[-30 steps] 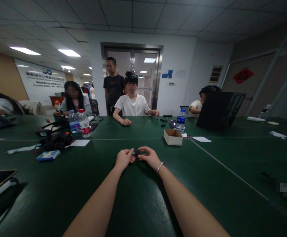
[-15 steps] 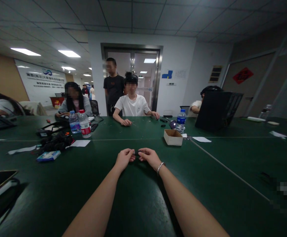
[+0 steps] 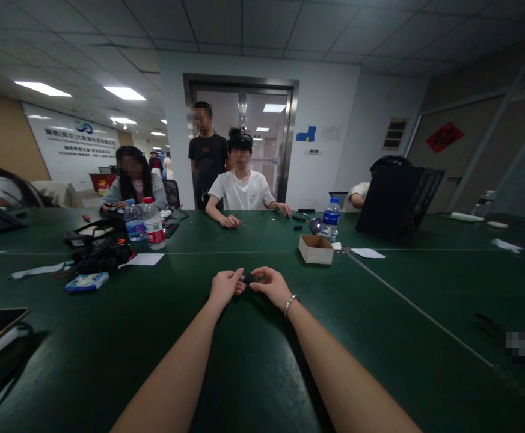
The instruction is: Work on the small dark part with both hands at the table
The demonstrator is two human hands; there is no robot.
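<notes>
My left hand [image 3: 225, 285] and my right hand [image 3: 272, 286] meet over the middle of the dark green table [image 3: 262, 361]. Between their fingertips they pinch a small dark object [image 3: 248, 278], too small to name. Both hands have their fingers curled closed on it. A metal bracelet [image 3: 290, 304] circles my right wrist. Both forearms stretch out from the bottom edge of the view.
A small open cardboard box [image 3: 316, 248] stands beyond my right hand. Two water bottles [image 3: 147, 224], black gear and papers lie at the left, another bottle [image 3: 330, 220] and a black case [image 3: 397, 201] at the right. People sit across the table; one stands by the door.
My hands stay together on the small dark object, shifting only slightly; the view has tilted a little.
</notes>
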